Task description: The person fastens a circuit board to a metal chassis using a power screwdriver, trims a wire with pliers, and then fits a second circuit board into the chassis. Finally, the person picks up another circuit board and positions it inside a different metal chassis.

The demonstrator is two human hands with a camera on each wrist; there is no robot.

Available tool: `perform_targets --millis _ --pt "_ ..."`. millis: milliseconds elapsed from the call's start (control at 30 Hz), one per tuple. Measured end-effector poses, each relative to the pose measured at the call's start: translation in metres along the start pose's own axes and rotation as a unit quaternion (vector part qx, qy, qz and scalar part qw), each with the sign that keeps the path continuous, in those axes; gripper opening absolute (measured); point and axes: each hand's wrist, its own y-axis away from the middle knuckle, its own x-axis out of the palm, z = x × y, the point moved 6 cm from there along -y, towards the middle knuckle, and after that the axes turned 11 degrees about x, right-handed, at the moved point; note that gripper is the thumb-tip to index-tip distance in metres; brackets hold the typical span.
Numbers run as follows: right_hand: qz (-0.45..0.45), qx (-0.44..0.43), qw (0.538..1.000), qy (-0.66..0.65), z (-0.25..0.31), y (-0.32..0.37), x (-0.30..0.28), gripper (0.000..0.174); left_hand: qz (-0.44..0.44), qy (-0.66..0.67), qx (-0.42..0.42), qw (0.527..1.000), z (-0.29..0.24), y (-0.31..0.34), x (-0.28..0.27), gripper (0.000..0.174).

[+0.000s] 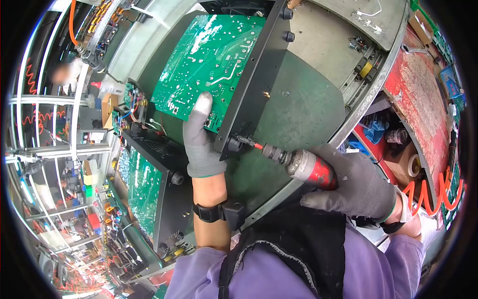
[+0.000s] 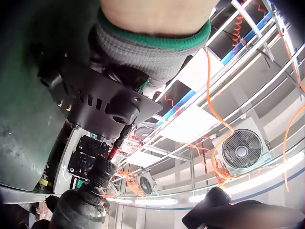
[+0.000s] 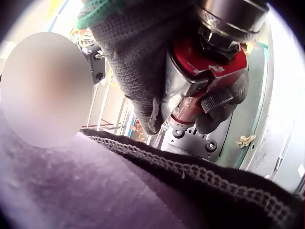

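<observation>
A black metal chassis point(image 1: 255, 74) carrying a green circuit board point(image 1: 214, 60) lies over the green mat in the head view. My gloved left hand point(image 1: 200, 137) grips its near end, the thumb pressed on the board and the other fingers hidden. In my gloved right hand point(image 1: 356, 182) is a red and silver power screwdriver point(image 1: 313, 169). Its slim bit points at the round black foot point(image 1: 233, 144) on the chassis's near corner. The left wrist view shows the bit tip right at that foot point(image 2: 123, 110). Fingers wrap round the red tool body point(image 3: 209, 67) in the right wrist view.
A second black chassis with a green board point(image 1: 144, 189) sits to the left. Green matting point(image 1: 308, 99) spreads right of the held chassis, bounded by a metal edge. A red bench point(image 1: 418, 79) with shelf boxes and a coiled orange hose point(image 1: 433, 199) lie at the right.
</observation>
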Motion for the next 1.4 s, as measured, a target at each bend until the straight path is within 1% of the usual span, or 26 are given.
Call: perform_targets --millis 33,200,333,400,533,600,633,667,700,733,800,833,867,900,933,967,1000,1033,1067,1133,1167,1200,1267,1300,1367,1400 --pt "-0.001 0.000 1.000 0.001 0.000 0.000 -0.001 0.068 0.002 -0.019 -0.006 1.000 0.001 0.000 -0.001 0.043" --pt "-0.036 -0.012 0.989 0.145 0.009 0.001 -0.007 0.067 -0.005 -0.016 -0.006 1.000 0.000 -0.002 0.000 0.041" --pt "-0.038 -0.024 0.989 0.142 0.017 0.001 -0.007 0.066 -0.014 -0.029 -0.003 0.999 0.001 -0.002 -0.004 0.039" --pt "-0.060 -0.036 0.986 0.152 0.017 0.002 -0.007 0.066 -0.012 -0.015 -0.006 1.000 0.002 -0.001 -0.002 0.039" --pt "-0.072 -0.027 0.980 0.185 0.022 0.004 -0.006 0.067 -0.011 -0.001 -0.009 1.000 0.007 -0.002 -0.004 0.038" --pt "-0.087 -0.045 0.972 0.213 0.028 0.006 -0.010 0.073 -0.009 0.012 -0.007 1.000 0.003 0.000 0.000 0.037" --pt "-0.082 -0.047 0.972 0.216 0.028 0.006 -0.008 0.073 0.002 0.009 -0.021 1.000 0.001 0.003 0.002 0.040" --pt "-0.109 -0.059 0.971 0.206 0.029 0.006 -0.010 0.077 0.009 0.006 -0.035 0.999 0.001 0.005 0.001 0.043" --pt "-0.133 -0.072 0.969 0.196 0.029 0.007 -0.011 0.082 -0.013 -0.003 -0.046 0.999 0.005 0.005 -0.012 0.052" --pt "-0.124 -0.077 0.969 0.200 0.028 0.008 -0.009 0.082 -0.023 -0.001 -0.043 0.999 0.004 0.010 -0.021 0.052" --pt "-0.118 -0.037 0.982 0.141 0.018 0.010 -0.010 0.087 -0.052 0.033 -0.043 0.997 -0.001 0.024 -0.035 0.057" --pt "-0.088 0.009 0.987 0.135 0.013 0.011 -0.009 0.084 -0.059 -0.009 -0.040 0.997 0.000 0.033 -0.049 0.048" --pt "-0.082 0.005 0.987 0.138 0.008 0.012 -0.006 0.084 -0.066 -0.008 -0.037 0.997 0.002 0.045 -0.060 0.048" --pt "-0.087 0.003 0.988 0.125 0.000 0.012 -0.004 0.083 -0.033 -0.215 -0.065 0.974 0.004 0.059 -0.071 0.040" --pt "-0.093 0.002 0.990 0.110 -0.003 0.012 -0.003 0.082 0.003 -0.412 -0.093 0.906 0.004 0.069 -0.077 0.032" --pt "-0.069 0.037 0.992 0.097 -0.004 0.012 -0.001 0.080 0.027 -0.530 -0.023 0.847 -0.002 0.078 -0.065 0.026" --pt "-0.064 0.034 0.992 0.101 -0.005 0.012 0.001 0.080 0.048 -0.636 0.046 0.769 -0.006 0.085 -0.047 0.022" --pt "-0.060 0.032 0.995 0.076 -0.007 0.012 0.003 0.079 0.069 -0.674 0.129 0.724 -0.004 0.087 -0.045 0.022" --pt "-0.055 0.031 0.997 0.051 -0.009 0.012 0.005 0.078 0.062 -0.674 0.129 0.725 -0.003 0.088 -0.044 0.022" --pt "-0.052 0.033 0.996 0.063 -0.009 0.014 0.007 0.077 0.122 -0.729 0.126 0.662 0.001 0.087 -0.034 0.021" --pt "-0.047 0.038 0.997 0.056 -0.009 0.014 0.008 0.076 0.135 -0.751 0.145 0.630 -0.003 0.087 -0.028 0.019" --pt "-0.042 0.044 0.997 0.049 -0.010 0.015 0.009 0.076 0.129 -0.751 0.148 0.631 -0.004 0.087 -0.030 0.019" --pt "-0.033 0.054 0.997 0.044 -0.014 0.015 0.010 0.076 0.159 -0.798 0.145 0.562 0.001 0.089 -0.034 0.015" --pt "-0.028 0.044 0.998 0.038 -0.013 0.015 0.011 0.076 0.157 -0.799 0.145 0.562 0.002 0.089 -0.035 0.015" --pt "-0.021 0.034 0.999 0.031 -0.011 0.017 0.012 0.076 0.189 -0.826 0.135 0.513 0.007 0.091 -0.034 0.017" --pt "-0.011 0.035 0.999 0.024 -0.010 0.017 0.013 0.076 0.187 -0.827 0.136 0.513 0.007 0.093 -0.035 0.017"
